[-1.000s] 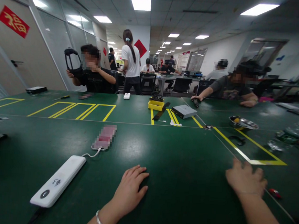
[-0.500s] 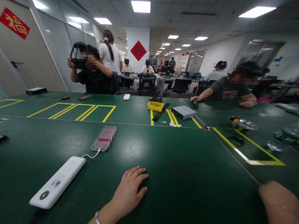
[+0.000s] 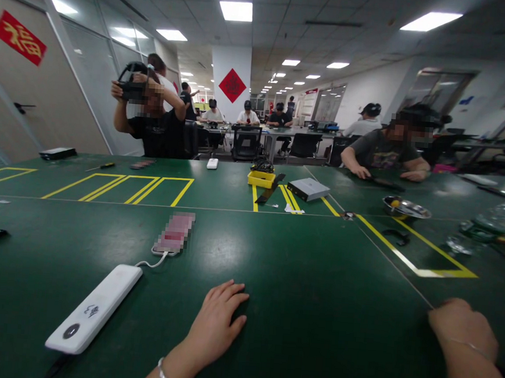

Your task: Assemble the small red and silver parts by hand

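One green tabletop (image 3: 301, 344) is filling the lower view. Toward its right side, a yellow tape outline (image 3: 451, 273) is marking off an area, with a metal bowl (image 3: 414, 213) standing near the far end and a black curved strip (image 3: 401, 238) lying within. On the left, what appears to be a long white power bank (image 3: 94, 307) is lying aslant, touching neither hand. The left hand (image 3: 219, 323) is resting palm down near the middle, its fingers extended and slightly spread, holding nothing. The right hand (image 3: 464, 331) is lying on the near side of the tape outline, apart from it, with its fingers curling under; its underside is hidden, so whether it is gripping anything cannot be told. Ahead and to the left of the left hand, a smartphone (image 3: 174, 232) is lying, joined by a white cable (image 3: 154, 263) to the power bank. Judging from these poses, the step in hand is seeming like a pause, neither hand visibly working on anything. Any pick-up would be calling for lifting the left hand or uncurling the right.
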### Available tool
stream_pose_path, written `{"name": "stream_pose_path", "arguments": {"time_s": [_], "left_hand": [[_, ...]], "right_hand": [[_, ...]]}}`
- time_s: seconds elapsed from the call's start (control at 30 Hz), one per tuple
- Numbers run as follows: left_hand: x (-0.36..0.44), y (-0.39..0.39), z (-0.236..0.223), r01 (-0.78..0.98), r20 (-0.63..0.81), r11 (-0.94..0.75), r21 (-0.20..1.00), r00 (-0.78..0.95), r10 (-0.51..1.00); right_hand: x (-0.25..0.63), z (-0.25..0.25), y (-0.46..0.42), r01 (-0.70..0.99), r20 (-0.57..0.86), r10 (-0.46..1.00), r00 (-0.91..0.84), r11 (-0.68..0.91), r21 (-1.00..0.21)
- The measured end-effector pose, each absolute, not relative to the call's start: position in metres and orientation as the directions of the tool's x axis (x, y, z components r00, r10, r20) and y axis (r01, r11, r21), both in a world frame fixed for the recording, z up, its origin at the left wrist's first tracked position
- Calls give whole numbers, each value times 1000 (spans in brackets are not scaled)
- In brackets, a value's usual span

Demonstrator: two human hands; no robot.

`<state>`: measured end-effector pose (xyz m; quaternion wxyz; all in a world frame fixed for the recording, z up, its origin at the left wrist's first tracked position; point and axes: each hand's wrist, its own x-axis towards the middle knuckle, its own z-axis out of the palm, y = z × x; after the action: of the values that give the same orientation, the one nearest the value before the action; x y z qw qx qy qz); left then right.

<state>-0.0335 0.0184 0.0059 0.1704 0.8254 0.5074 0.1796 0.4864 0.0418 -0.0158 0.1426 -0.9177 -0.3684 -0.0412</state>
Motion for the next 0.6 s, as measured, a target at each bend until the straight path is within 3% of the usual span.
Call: {"name": "stream_pose_path", "arguments": {"time_s": [0.1, 0.23, 0.33, 0.6], "left_hand": [[-34, 19, 6, 776, 122, -429, 462, 423, 898], [-33, 19, 7, 777, 127, -433, 457, 425, 896], [-33, 18, 7, 777, 137, -435, 455, 422, 896], [-34, 19, 4, 777, 145, -438, 452, 421, 896]], "right_hand": [[470, 2, 40, 581, -63, 604, 794, -786, -211], [461, 14, 42, 585, -135, 615, 777, -785, -204], [464, 10, 43, 589, -128, 617, 777, -783, -198], [455, 14, 39, 692, 82, 693, 716, -689, -214]]}}
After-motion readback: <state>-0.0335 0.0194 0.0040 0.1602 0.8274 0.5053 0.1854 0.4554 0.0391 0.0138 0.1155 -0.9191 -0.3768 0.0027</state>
